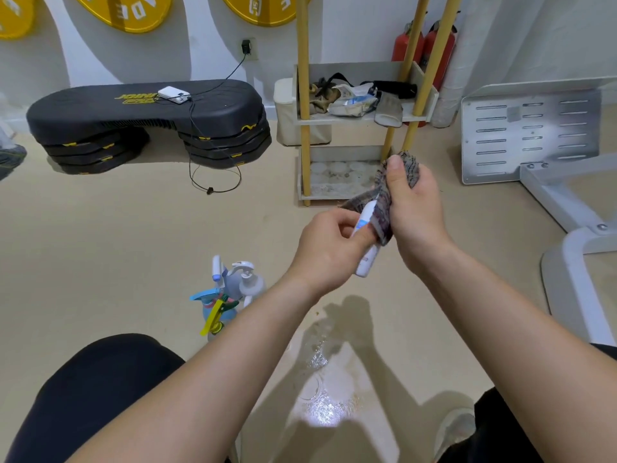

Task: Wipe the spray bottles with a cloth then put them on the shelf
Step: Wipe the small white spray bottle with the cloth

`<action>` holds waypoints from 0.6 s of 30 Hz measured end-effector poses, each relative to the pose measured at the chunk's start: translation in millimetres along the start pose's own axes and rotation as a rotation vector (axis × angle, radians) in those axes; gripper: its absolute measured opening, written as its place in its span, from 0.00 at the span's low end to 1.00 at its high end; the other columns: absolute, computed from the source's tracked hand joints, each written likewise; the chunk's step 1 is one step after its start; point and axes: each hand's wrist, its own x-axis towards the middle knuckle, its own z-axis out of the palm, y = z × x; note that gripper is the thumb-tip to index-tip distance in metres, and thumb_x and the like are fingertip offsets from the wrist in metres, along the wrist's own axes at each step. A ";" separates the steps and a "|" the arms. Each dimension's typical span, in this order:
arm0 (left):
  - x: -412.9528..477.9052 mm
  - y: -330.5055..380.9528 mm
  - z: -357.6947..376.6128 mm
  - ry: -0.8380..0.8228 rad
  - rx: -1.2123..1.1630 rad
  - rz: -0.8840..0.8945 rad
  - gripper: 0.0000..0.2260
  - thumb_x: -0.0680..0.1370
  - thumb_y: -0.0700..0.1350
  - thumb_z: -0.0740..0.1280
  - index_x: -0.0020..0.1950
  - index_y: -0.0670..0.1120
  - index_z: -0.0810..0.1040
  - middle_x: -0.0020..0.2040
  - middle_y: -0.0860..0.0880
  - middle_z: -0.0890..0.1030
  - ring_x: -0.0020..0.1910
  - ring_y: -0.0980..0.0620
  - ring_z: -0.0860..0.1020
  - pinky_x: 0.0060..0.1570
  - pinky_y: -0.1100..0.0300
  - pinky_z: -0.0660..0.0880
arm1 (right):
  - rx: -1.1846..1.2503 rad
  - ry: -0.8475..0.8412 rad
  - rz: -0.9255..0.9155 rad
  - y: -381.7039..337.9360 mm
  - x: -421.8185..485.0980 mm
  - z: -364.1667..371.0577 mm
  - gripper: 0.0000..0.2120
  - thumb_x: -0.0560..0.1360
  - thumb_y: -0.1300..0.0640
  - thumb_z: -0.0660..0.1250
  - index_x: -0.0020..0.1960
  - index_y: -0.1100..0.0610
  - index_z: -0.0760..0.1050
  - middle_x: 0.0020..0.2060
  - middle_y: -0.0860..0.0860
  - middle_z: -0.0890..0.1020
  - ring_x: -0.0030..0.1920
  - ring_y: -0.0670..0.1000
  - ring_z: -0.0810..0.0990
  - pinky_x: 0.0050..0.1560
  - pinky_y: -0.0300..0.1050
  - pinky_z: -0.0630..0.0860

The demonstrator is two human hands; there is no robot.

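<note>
My left hand [329, 243] grips the lower part of a slim white spray bottle [364, 218] with a blue label, held tilted in mid-air. Around the bottle's upper end my right hand [414, 208] holds a dark patterned cloth [384, 208], which hides the bottle's top. Several more spray bottles [230, 292], grey, white, blue and yellow-triggered, stand bunched on the floor to the lower left of my hands. The shelf [340, 152] with yellow posts stands just beyond my hands; its bottom tray holds nothing.
The shelf's upper tray holds gloves, bags and a black strap. A black stacked step platform [147, 121] with a charging device sits at the left. Red fire extinguishers [434, 48] stand behind the shelf. A white metal frame [534, 135] is at the right. My knees frame the bottom edge.
</note>
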 end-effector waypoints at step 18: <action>14.9 7.0 -20.4 0.210 -0.631 0.002 0.16 0.81 0.40 0.68 0.66 0.45 0.67 0.52 0.41 0.79 0.42 0.50 0.82 0.39 0.57 0.78 | -0.115 -0.119 -0.006 8.6 -49.2 23.2 0.27 0.78 0.37 0.58 0.70 0.51 0.71 0.57 0.48 0.83 0.59 0.50 0.81 0.62 0.55 0.77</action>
